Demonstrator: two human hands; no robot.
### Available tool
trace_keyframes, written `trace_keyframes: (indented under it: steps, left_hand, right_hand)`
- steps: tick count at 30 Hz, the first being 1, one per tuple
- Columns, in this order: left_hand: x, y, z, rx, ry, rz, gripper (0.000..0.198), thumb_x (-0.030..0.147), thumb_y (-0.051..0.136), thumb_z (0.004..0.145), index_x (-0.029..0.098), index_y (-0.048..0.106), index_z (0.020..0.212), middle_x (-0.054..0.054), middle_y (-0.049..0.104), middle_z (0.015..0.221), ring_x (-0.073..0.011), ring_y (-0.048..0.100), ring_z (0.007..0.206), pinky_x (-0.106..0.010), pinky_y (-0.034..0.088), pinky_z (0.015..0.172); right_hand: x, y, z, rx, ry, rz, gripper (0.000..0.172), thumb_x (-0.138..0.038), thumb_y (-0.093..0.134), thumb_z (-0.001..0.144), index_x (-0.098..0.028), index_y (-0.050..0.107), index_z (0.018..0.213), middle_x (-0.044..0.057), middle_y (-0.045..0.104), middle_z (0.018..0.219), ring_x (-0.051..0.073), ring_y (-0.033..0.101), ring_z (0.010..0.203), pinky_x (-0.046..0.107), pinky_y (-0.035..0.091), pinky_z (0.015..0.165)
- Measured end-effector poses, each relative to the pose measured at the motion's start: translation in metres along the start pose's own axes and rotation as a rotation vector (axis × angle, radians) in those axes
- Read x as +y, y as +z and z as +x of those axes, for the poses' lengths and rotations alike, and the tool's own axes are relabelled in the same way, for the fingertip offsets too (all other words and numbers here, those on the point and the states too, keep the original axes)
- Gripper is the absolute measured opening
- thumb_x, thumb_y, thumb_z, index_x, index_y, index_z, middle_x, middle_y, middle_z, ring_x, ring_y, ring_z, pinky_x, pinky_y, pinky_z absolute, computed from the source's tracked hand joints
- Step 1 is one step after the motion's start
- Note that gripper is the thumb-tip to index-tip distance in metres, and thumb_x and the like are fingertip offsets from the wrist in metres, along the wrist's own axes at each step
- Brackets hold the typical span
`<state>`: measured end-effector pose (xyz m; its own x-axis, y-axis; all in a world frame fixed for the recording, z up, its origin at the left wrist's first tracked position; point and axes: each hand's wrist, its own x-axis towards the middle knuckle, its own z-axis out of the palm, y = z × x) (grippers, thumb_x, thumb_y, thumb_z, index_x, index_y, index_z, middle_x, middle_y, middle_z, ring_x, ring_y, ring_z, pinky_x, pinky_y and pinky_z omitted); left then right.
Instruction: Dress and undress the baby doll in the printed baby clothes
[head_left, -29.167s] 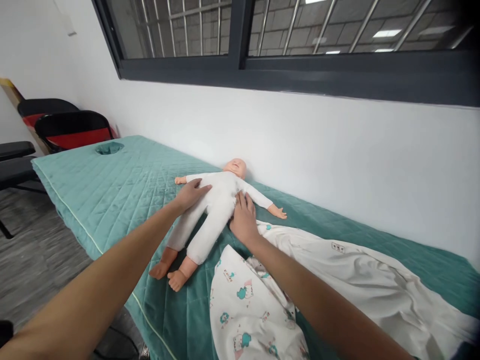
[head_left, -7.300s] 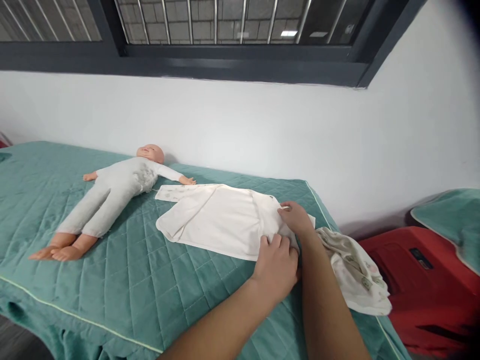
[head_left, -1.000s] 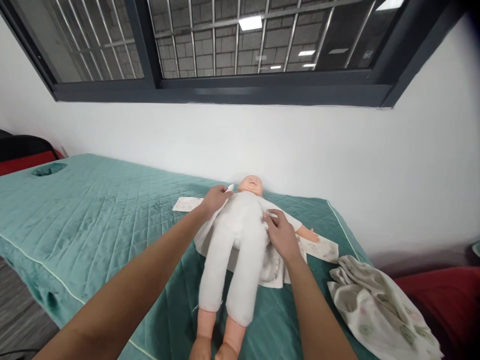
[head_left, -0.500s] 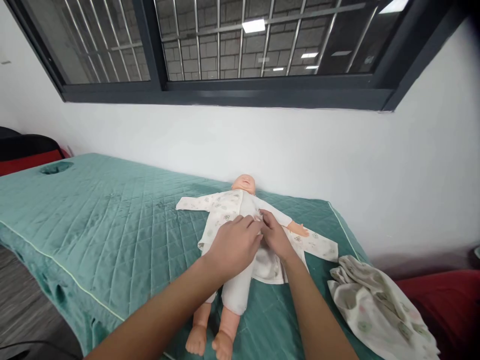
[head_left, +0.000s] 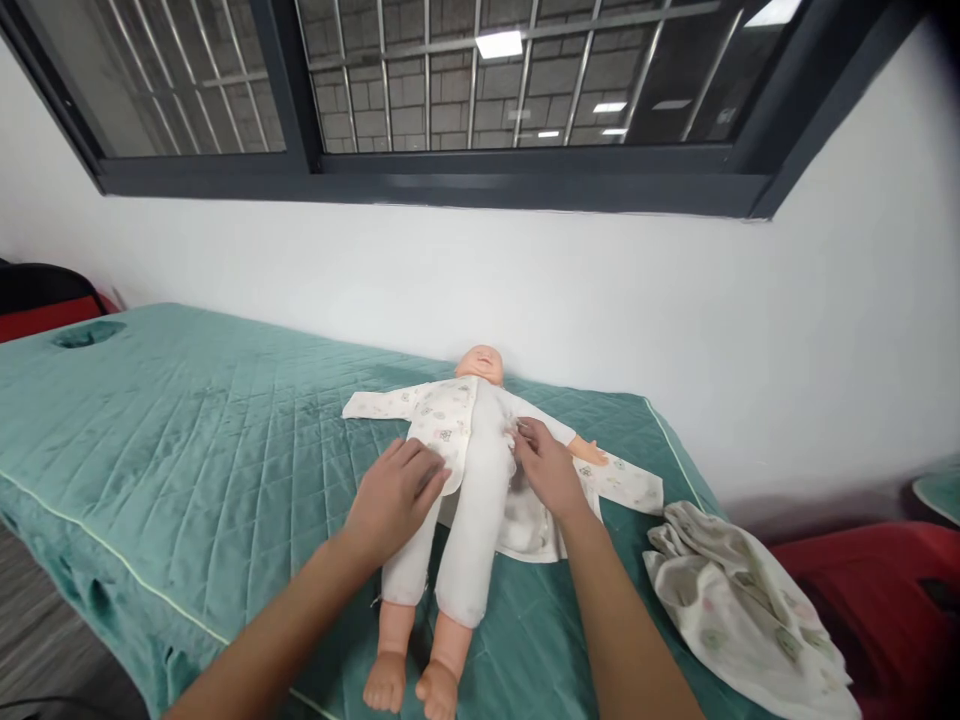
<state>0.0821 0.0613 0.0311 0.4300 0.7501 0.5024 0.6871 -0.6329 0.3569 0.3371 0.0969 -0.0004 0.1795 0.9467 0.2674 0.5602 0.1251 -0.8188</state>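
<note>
A baby doll (head_left: 480, 366) lies on its back, head toward the wall, with a white cloth body and bare feet. A white patterned baby shirt (head_left: 442, 415) is on it. One front panel covers the chest; the other side lies spread beneath the doll, its right-hand sleeve flat beyond the bare doll hand. My left hand (head_left: 397, 497) is closed at the lower edge of the chest panel, fingertips bent over the cloth. With fingers pinched together, my right hand (head_left: 549, 466) is against the doll's side by a bunched white bit; what it grips is hidden.
A green quilted cover (head_left: 247, 440) spreads over the bed, with a hole (head_left: 88, 333) at far left. Crumpled patterned cloth (head_left: 742, 610) lies at the right edge, beside a red chair (head_left: 870, 590). Behind are a white wall (head_left: 555, 290) and a barred window (head_left: 450, 85).
My left hand has left the middle of the doll and moved left to the shirt panel, uncovering the doll's belly. My right hand stays by the doll's side. The view has shifted slightly.
</note>
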Motion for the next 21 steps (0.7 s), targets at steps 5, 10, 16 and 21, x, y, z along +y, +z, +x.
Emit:
trace_keyframes:
  steps: [5, 10, 16, 21]
  left_hand:
    - [0.027, 0.011, 0.084, -0.013, 0.122, -0.007, 0.025, 0.03, 0.04, 0.099, 0.021, 0.063, 0.103, -0.005, 0.065, 0.103, -0.0208, 0.056, 0.102, -0.035, 0.045, 0.09]
    - [0.077, 0.071, 0.156, -0.38, 0.39, 0.163, 0.025, 0.027, 0.047, 0.094, 0.017, 0.063, 0.11, -0.012, 0.062, 0.116, -0.0275, 0.052, 0.112, -0.04, 0.045, 0.089]
    - [0.1, 0.144, 0.184, -0.618, 0.433, 0.253, 0.023, 0.019, 0.056, 0.088, 0.016, 0.067, 0.107, -0.015, 0.064, 0.119, -0.0297, 0.058, 0.11, -0.043, 0.044, 0.09]
    - [0.092, 0.154, 0.19, -0.58, 0.428, 0.265, 0.031, 0.015, 0.058, 0.084, 0.015, 0.062, 0.115, -0.017, 0.063, 0.12, -0.0306, 0.058, 0.11, -0.042, 0.044, 0.089]
  right_hand:
    - [0.003, -0.04, 0.002, 0.317, 0.204, -0.016, 0.034, -0.05, 0.05, 0.087, -0.021, 0.065, 0.092, 0.005, 0.073, 0.092, 0.02, 0.067, 0.078, 0.033, 0.048, 0.079]
    - [0.014, -0.081, 0.001, 0.409, 0.369, -0.262, 0.036, -0.049, 0.045, 0.086, -0.02, 0.065, 0.08, 0.007, 0.073, 0.082, 0.023, 0.064, 0.077, 0.032, 0.042, 0.07]
    - [0.043, -0.093, 0.001, 0.2, 0.461, -0.538, 0.016, -0.026, 0.049, 0.08, -0.021, 0.062, 0.072, 0.007, 0.071, 0.072, 0.023, 0.065, 0.073, 0.03, 0.039, 0.064]
    - [0.052, -0.091, 0.0, 0.128, 0.464, -0.539, 0.011, -0.015, 0.053, 0.071, -0.021, 0.06, 0.067, 0.007, 0.072, 0.073, 0.023, 0.067, 0.076, 0.028, 0.04, 0.064]
